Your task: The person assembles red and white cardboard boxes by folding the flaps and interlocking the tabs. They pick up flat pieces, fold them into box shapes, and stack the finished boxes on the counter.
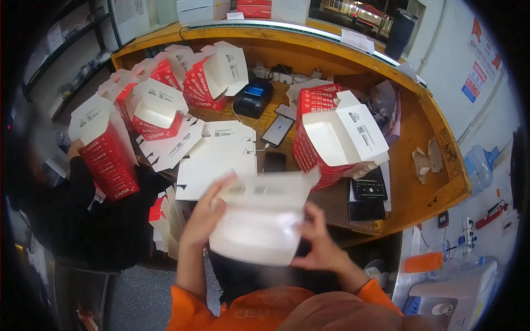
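Between my two hands is a folded cardboard food box [256,234], its white inside facing up and its lid flap raised on the far side; motion blurs it. My left hand [205,218] grips its left side, thumb near the upper edge. On the right side, my right hand [320,240] has its fingers and thumb around the wall. Just beyond the box lies a pile of flat white box blanks [218,157] on the desk. A tall nested stack of red and white boxes [317,149] stands to the right of it.
More red boxes [157,110] crowd the desk's left. A person in black [72,204] sits there beside a tall box stack [113,160]. A black printer [254,99], a phone [277,131] and a tablet [370,185] lie on the curved wooden desk [436,187].
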A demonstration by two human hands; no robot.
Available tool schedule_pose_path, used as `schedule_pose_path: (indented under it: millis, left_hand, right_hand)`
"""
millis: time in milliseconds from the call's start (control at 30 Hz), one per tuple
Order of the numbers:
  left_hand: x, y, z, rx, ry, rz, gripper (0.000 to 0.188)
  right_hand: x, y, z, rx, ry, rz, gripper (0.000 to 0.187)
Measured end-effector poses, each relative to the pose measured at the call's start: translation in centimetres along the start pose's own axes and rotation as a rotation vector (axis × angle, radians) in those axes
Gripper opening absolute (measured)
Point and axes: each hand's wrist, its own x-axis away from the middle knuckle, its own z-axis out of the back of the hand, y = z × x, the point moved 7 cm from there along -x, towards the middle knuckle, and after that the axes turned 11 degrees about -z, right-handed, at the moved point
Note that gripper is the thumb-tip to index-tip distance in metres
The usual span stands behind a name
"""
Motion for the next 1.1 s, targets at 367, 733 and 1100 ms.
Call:
schedule_pose_path:
  millis: [367,733,1100]
  left_hand:
    - [-11.7,5.3,-16.4,-0.6,-0.289,-0.733,0.059]
    - [-14.6,0.7,-19.2,-0.832,-0.403,-0.783,0.022]
    - [-14.0,-0.1,-21.1,-1.086,-0.519,-0.975,0.048]
  right_hand:
    - [-5.1,3.0,13.4,0.461,0.837,-0.264,0.087]
    - [-3.9,8.6,10.7,0.437,0.759,-0.207,0.051]
    - [-5.8,7.9,10.2,0.651,0.54,-0.157,0.021]
